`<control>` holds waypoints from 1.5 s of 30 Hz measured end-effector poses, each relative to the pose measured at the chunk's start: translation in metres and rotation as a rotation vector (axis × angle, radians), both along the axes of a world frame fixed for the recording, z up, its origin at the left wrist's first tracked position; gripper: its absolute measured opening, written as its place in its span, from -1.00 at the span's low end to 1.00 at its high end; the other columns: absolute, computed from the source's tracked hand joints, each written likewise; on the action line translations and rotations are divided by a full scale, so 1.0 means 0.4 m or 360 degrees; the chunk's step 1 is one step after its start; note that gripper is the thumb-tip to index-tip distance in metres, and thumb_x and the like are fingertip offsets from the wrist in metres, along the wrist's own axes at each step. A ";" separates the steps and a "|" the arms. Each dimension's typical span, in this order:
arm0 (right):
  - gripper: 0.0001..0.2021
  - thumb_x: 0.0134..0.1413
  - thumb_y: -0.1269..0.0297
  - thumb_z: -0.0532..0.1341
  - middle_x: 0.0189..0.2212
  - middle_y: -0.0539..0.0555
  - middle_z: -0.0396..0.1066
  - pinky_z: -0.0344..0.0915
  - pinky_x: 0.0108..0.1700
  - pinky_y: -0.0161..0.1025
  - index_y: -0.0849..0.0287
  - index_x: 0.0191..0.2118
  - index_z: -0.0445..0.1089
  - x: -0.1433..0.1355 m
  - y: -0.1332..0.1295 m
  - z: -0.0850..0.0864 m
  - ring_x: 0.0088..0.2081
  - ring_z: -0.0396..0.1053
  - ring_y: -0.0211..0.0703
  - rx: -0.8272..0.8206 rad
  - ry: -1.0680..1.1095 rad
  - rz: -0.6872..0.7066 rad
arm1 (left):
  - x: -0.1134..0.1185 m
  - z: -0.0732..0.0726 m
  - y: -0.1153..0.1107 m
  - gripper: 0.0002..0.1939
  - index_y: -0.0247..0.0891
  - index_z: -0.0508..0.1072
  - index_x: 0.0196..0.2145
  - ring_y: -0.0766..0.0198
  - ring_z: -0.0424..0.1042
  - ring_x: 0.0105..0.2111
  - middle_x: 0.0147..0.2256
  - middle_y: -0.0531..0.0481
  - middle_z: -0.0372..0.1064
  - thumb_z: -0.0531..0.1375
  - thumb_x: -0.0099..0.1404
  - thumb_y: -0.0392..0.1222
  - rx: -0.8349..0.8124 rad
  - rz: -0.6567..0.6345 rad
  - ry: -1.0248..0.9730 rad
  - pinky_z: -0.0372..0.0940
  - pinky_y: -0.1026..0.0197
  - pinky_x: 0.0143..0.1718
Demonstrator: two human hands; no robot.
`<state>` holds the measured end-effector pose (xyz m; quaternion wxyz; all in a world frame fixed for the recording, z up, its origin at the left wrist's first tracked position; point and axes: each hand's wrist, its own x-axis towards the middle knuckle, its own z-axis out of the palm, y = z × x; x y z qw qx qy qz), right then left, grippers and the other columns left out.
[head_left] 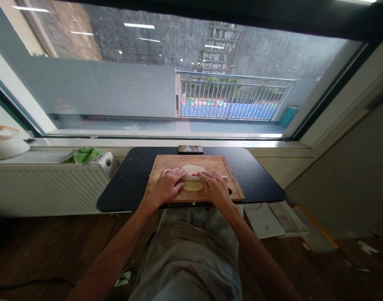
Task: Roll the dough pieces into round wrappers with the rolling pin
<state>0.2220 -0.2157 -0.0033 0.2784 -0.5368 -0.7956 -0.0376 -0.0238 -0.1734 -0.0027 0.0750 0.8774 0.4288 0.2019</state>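
Observation:
A sheet of pale, flattened dough (193, 186) lies on the wooden cutting board (158, 167) in front of me. Across it rests a light rolling pin (190, 177) with red marks, dough showing on its far and near sides. My left hand (170, 184) is on the pin's left end, its fingers curved over it and hiding that end. Over the right part of the pin my right hand (215, 184) is closed in the same way, and the pin's tip sticks out beyond it.
The board lies on a black table (260, 184), with a phone (190, 149) at the far edge. To the left, a green cloth (86, 154) lies on a white radiator (53, 184). A large window (241, 54) stands behind. Flat panels (263, 220) lean low on the right.

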 end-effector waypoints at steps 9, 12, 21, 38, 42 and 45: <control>-0.54 0.47 0.14 0.27 0.25 0.20 0.58 0.18 0.48 0.13 0.09 0.37 0.50 -0.007 0.032 -0.026 0.35 0.43 0.10 -0.0044 -0.0015 -0.0047 | 0.023 -0.011 0.024 -0.53 -0.14 0.53 0.31 -0.02 0.37 0.39 0.34 -0.17 0.47 0.22 0.52 -0.05 0.0043 0.0064 0.0004 0.18 -0.13 0.45; -0.50 0.47 0.03 0.29 0.34 0.20 0.50 0.15 0.49 0.15 0.03 0.40 0.46 -0.013 0.053 -0.020 0.42 0.34 0.12 -0.0111 -0.0083 -0.0120 | 0.034 -0.005 0.039 -0.52 -0.13 0.52 0.31 -0.06 0.33 0.41 0.33 -0.18 0.48 0.20 0.54 0.03 0.0074 0.0077 0.0047 0.15 -0.17 0.45; -0.46 0.52 0.03 0.24 0.49 0.19 0.30 0.03 0.53 0.18 -0.05 0.49 0.33 -0.009 0.140 0.005 0.54 0.14 0.14 -0.0229 -0.0280 -0.0106 | 0.053 0.014 0.127 -0.42 -0.16 0.42 0.41 -0.11 0.19 0.51 0.45 -0.18 0.33 0.15 0.56 0.08 0.0060 0.0106 0.0251 0.14 -0.20 0.47; -0.59 0.60 0.26 0.07 0.23 0.10 0.59 0.13 0.42 0.03 -0.06 0.36 0.49 -0.016 0.050 -0.006 0.28 0.45 0.00 -0.0164 -0.0023 0.0045 | 0.023 0.026 0.093 -0.47 -0.11 0.49 0.36 0.11 0.35 0.44 0.39 -0.07 0.42 -0.09 0.68 -0.02 -0.0147 -0.0016 0.0194 0.23 0.05 0.46; -0.60 0.59 0.29 0.06 0.23 0.13 0.60 0.18 0.42 0.01 0.00 0.30 0.54 -0.025 0.007 0.004 0.29 0.46 -0.03 -0.0121 0.0014 0.0133 | 0.012 0.030 0.012 -0.49 -0.11 0.53 0.34 0.15 0.27 0.48 0.40 -0.05 0.40 -0.08 0.67 -0.08 -0.0043 -0.0156 0.0095 0.11 -0.05 0.55; -0.60 0.59 0.30 0.05 0.24 0.16 0.59 0.22 0.42 0.01 0.04 0.29 0.54 -0.029 -0.017 0.009 0.28 0.49 -0.02 -0.0091 0.0025 0.0202 | 0.010 0.034 -0.046 -0.48 -0.07 0.49 0.38 0.16 0.29 0.47 0.42 -0.03 0.37 -0.07 0.68 -0.02 -0.0044 -0.0150 0.0025 0.08 -0.09 0.56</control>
